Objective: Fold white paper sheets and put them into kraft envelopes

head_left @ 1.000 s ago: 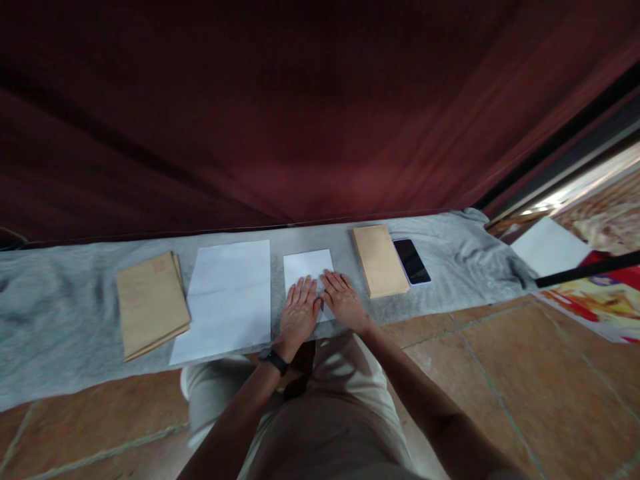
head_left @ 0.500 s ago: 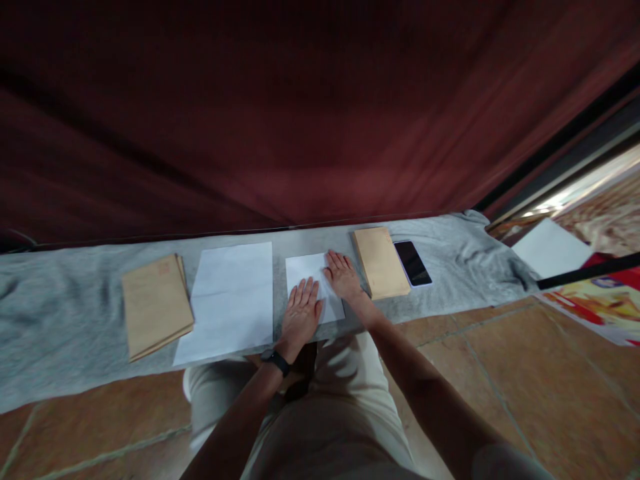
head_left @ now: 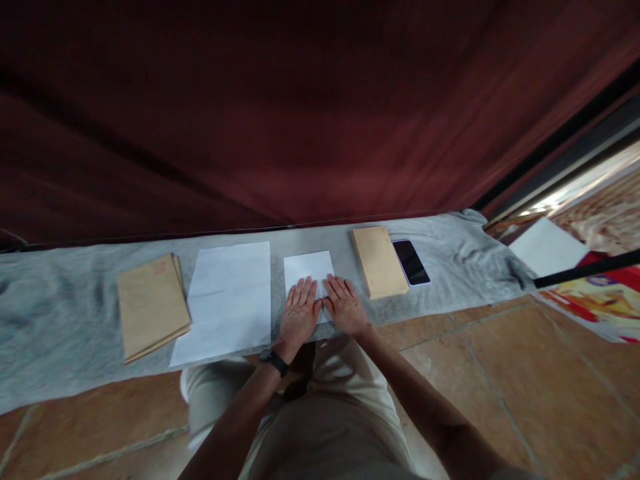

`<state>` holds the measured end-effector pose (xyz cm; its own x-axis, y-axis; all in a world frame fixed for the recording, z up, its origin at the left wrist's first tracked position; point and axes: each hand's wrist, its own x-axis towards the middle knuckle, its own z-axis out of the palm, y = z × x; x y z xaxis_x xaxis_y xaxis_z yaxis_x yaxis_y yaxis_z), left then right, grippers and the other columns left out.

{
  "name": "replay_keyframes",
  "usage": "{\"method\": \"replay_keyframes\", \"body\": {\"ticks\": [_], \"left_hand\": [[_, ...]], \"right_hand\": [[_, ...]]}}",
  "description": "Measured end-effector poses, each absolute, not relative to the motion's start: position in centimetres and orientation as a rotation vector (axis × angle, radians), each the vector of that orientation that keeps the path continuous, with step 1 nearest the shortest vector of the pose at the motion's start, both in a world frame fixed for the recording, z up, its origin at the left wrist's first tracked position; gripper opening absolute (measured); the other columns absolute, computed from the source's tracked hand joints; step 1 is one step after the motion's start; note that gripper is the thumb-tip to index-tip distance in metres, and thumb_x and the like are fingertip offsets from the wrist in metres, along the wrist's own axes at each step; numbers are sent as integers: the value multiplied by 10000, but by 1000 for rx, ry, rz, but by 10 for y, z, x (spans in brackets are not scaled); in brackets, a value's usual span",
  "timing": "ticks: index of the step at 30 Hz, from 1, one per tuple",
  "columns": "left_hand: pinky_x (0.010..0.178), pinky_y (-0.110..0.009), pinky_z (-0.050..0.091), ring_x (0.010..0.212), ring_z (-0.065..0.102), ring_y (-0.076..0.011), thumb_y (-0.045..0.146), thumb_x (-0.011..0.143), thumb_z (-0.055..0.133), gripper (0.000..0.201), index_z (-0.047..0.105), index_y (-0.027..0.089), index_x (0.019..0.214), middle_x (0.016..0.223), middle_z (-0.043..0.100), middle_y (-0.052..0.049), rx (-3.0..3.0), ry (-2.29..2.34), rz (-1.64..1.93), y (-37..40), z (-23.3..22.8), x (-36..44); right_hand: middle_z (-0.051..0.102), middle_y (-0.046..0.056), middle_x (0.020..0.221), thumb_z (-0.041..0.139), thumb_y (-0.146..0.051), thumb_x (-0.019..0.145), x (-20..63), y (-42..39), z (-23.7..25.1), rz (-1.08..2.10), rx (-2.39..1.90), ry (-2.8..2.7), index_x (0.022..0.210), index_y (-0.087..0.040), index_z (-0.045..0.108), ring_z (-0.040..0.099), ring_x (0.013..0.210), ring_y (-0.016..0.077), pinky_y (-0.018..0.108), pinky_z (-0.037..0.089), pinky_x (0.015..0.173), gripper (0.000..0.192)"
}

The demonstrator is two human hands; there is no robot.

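Observation:
A small folded white sheet (head_left: 307,268) lies on the grey cloth (head_left: 60,313) in front of me. My left hand (head_left: 299,315) rests flat on its near left part, fingers spread, with a dark band on the wrist. My right hand (head_left: 344,306) presses flat on the near right part, right beside the left hand. Neither hand grips anything. A larger white sheet (head_left: 227,299) lies just left of my hands.
A stack of tan envelopes (head_left: 150,305) sits at the left, another tan envelope stack (head_left: 379,261) at the right with a dark phone (head_left: 411,262) beside it. A dark red curtain (head_left: 300,113) hangs behind. Tiled floor and printed paper (head_left: 595,297) lie at the right.
My right hand slid up along the sheet's right edge half a second ago and has come back down next to my left hand. The left hand stayed in place.

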<state>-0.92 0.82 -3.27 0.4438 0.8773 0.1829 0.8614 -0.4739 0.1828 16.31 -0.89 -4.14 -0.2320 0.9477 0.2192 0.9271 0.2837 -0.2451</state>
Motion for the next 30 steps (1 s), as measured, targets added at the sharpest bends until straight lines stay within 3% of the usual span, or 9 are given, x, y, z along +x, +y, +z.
{"method": "replay_keyframes", "body": {"ticks": [5, 13, 21, 30], "left_hand": [[1243, -505, 277, 1526, 294, -270, 350, 1033, 342, 568, 396, 110, 1545, 1612, 365, -138, 2598, 1624, 410, 3, -34, -13], [1239, -510, 289, 1524, 293, -303, 323, 1038, 334, 576, 394, 9, 1517, 1605, 360, -210, 2536, 1743, 426, -15, -29, -22], [1263, -481, 266, 1528, 294, -241, 303, 1037, 327, 543, 381, 127, 1548, 1601, 414, -110, 2637, 1477, 345, -34, -21, 5], [1224, -496, 327, 1511, 327, -297, 411, 1035, 354, 618, 380, 44, 1531, 1595, 383, -207, 2583, 1669, 382, -41, -29, -33]], "right_hand": [[437, 97, 1585, 428, -328, 1051, 169, -29, -41, 67, -1717, -2223, 1518, -171, 459, 415, 1465, 258, 481, 266, 1242, 494], [438, 112, 1581, 434, -322, 1050, 174, -43, -39, 55, -1699, -2222, 1527, -157, 448, 431, 1453, 272, 484, 278, 1234, 505], [456, 102, 1572, 427, -319, 1051, 174, -42, -36, 64, -1704, -2220, 1502, -158, 485, 440, 1446, 267, 477, 288, 1229, 482], [443, 110, 1578, 421, -324, 1055, 173, -43, -39, 51, -1709, -2217, 1531, -162, 442, 433, 1452, 267, 484, 277, 1235, 503]]}}
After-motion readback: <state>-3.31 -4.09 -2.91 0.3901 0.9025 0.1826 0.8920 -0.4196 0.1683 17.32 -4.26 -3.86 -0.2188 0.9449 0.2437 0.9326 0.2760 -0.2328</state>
